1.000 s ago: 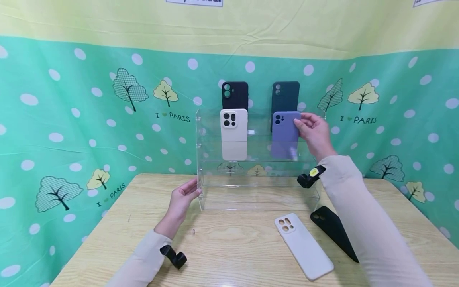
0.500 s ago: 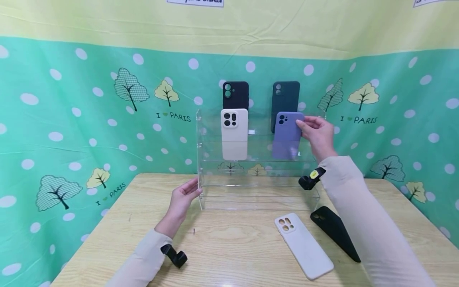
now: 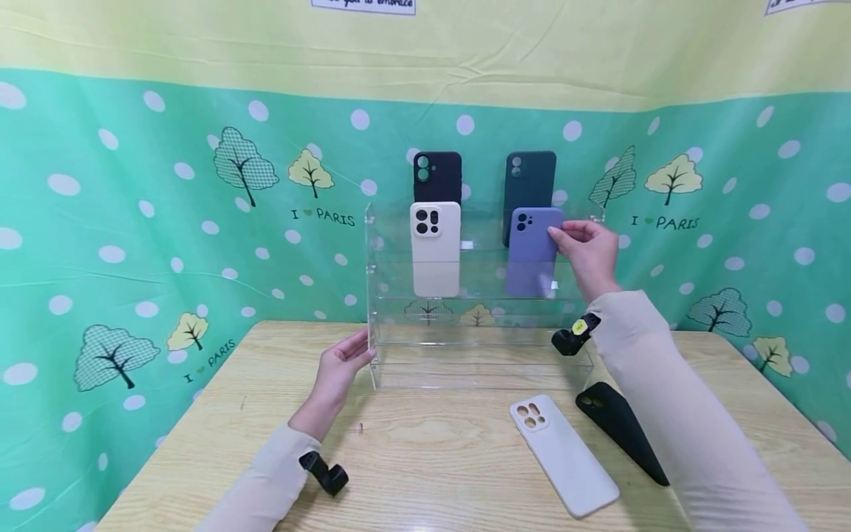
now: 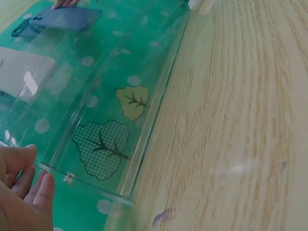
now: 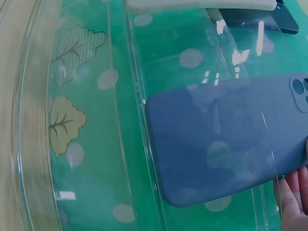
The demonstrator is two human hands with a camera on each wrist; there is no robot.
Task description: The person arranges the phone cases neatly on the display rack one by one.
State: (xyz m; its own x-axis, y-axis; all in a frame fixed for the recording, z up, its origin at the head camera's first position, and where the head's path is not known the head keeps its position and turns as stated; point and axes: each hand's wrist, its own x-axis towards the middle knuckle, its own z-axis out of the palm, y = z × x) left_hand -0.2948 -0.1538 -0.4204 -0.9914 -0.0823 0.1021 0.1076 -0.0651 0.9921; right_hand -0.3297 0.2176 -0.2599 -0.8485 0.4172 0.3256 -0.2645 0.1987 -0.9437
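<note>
In the head view, a purple phone case (image 3: 534, 247) leans on a clear acrylic display stand (image 3: 479, 377). My right hand (image 3: 590, 251) pinches the case by its right edge, thumb in front. The right wrist view shows this case (image 5: 211, 139) behind a clear lip, its lower edge at the shelf. My left hand (image 3: 339, 369) holds the stand's left side panel between thumb and fingers. A cream phone case (image 3: 436, 247) stands left of the purple one. Behind them, on the upper tier, are a black phone case (image 3: 436, 176) and a dark green one (image 3: 530, 177).
A white phone case (image 3: 565, 458) and another black phone case (image 3: 618, 428) lie on the wooden table (image 3: 425, 458), right of centre. The second is partly under my right forearm. A green printed curtain (image 3: 266, 192) hangs behind the stand.
The purple case has shifted slightly to the right on its shelf. My right hand, still pinching its edge, has lowered a little. The left hand stays at the side panel.
</note>
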